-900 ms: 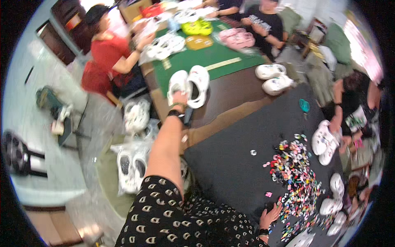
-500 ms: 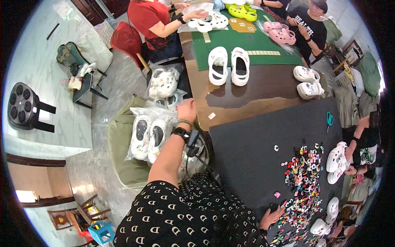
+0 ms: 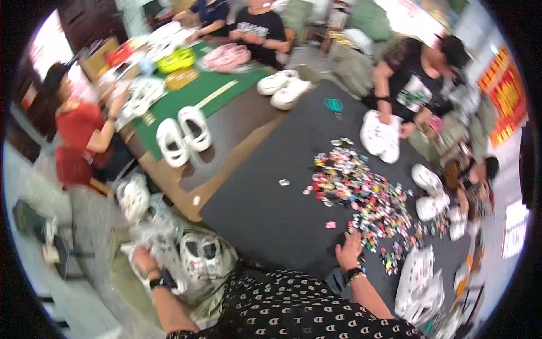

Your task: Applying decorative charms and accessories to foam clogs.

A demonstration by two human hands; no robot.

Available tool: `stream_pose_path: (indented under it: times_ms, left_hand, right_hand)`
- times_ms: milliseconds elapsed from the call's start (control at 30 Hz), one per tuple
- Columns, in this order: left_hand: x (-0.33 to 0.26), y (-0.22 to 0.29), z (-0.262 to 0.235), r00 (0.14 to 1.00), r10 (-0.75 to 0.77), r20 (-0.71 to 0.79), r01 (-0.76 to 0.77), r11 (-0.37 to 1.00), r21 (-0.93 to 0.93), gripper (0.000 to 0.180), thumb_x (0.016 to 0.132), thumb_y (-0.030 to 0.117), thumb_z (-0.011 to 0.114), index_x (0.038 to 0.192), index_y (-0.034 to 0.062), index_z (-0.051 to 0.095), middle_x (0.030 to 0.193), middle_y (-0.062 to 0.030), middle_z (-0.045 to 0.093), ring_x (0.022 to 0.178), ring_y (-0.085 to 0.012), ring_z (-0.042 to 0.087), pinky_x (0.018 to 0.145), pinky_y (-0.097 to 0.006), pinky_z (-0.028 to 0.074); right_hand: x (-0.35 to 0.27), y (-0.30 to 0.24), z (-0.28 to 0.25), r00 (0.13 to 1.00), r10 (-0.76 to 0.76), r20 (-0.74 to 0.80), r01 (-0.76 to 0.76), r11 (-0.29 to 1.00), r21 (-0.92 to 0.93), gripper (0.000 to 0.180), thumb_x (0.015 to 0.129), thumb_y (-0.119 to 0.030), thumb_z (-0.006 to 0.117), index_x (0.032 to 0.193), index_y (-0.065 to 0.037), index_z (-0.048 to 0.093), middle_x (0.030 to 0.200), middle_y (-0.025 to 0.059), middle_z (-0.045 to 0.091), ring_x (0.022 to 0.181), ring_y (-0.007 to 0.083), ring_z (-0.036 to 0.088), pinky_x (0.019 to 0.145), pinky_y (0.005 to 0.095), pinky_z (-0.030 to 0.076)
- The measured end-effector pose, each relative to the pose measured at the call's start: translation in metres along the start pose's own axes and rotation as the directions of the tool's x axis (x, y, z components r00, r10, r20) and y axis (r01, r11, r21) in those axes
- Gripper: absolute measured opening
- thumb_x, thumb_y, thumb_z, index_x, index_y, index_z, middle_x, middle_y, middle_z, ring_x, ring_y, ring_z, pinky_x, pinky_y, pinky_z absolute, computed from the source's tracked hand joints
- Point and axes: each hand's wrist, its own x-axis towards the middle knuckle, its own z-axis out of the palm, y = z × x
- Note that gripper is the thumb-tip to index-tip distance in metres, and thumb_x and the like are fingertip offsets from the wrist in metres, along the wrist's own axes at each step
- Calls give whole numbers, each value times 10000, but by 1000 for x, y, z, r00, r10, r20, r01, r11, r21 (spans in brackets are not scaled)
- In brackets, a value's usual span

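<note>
**Left hand among bagged clogs, right hand flat beside the charm pile**

The left hand [image 3: 145, 261], with a dark watch at its wrist, was seen low at the left, off the table edge, resting on a clear plastic bag of white clogs [image 3: 199, 257]. Whether its fingers were curled around the plastic or only laid on it could not be told, as they were blurred and partly hidden. A second clear bag with a white clog [image 3: 134, 198] was seen just above it, near the table corner.

The right hand [image 3: 350, 251] was laid on the dark grey table mat [image 3: 265, 214] with its fingers spread, nothing pinched between them. It was placed at the near edge of a wide scatter of small multicoloured shoe charms [image 3: 367, 195], with its fingertips touching or just short of the nearest ones. One pink charm [image 3: 330, 225] and one pale charm [image 3: 284, 182] were seen lying apart from the pile.

Clear crumpled bags [image 3: 420, 285] were heaped to the right of that hand. A pair of white clogs [image 3: 183, 135] was stood where a green mat [image 3: 195, 96] met the brown tabletop; another white pair [image 3: 284, 88] was seen farther back, with a small teal object [image 3: 333, 105] beside it. Pink clogs [image 3: 228, 56] and yellow-green clogs [image 3: 175, 59] were seen on the green mat. A red hanging sign with yellow marks [image 3: 505, 93] was seen at the far right, and a white sheet [image 3: 515, 229] below it. Other people were seated around the table.
</note>
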Motion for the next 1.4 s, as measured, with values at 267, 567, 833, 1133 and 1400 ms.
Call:
stream_pose_path:
  times_ms: [267, 567, 833, 1133, 1400]
  left_hand:
    - [38, -41, -87, 914, -110, -390, -176, 758, -628, 143, 832, -43, 576, 970, -81, 578, 938, -192, 605, 875, -343, 577, 790, -423, 473]
    - [63, 203, -338, 525, 568, -634, -851, 342, -399, 122, 693, -17, 598, 743, -14, 487, 760, -162, 427, 787, -358, 449, 694, -429, 385]
    - [6, 348, -390, -118, 788, -604, -936, -291, -197, 69, 636, 72, 617, 696, 95, 589, 800, -61, 526, 864, -281, 526, 832, -440, 402]
    - [-112, 421, -294, -406, 754, -516, -778, -581, -237, 150, 747, 147, 604, 890, 148, 646, 1045, -69, 586, 1139, -257, 518, 1021, -452, 357]
    - [-63, 383, -240, 237, 876, -421, -778, -88, -622, 353, 736, 136, 695, 1078, 84, 626, 1133, -146, 586, 1047, -335, 549, 913, -420, 440]
  right_hand:
    - [0, -8, -5, 993, -67, -98, 74, 995, 67, 617, 799, -293, 625, 1339, -86, 409, 1504, 171, 207, 1394, 396, 155, 1082, 566, 167]
    - [0, 2, -9, 995, -93, -36, 98, 980, 174, 578, 814, -299, 636, 1325, -111, 440, 1494, 164, 231, 1396, 385, 164, 1080, 573, 182]
    - [-6, 18, -24, 991, -111, -72, 127, 943, 307, 271, 802, -213, 660, 1061, -139, 627, 1400, 150, 405, 1386, 418, 173, 1042, 620, 222]
    - [-4, 34, -50, 943, -181, -280, 290, 860, 421, 169, 742, -133, 675, 872, -27, 650, 799, 172, 633, 715, 317, 618, 645, 395, 482]
    - [-38, 28, -114, 999, -29, -30, 42, 763, 645, 117, 797, -122, 619, 850, -18, 632, 780, 149, 632, 703, 324, 620, 666, 370, 506]
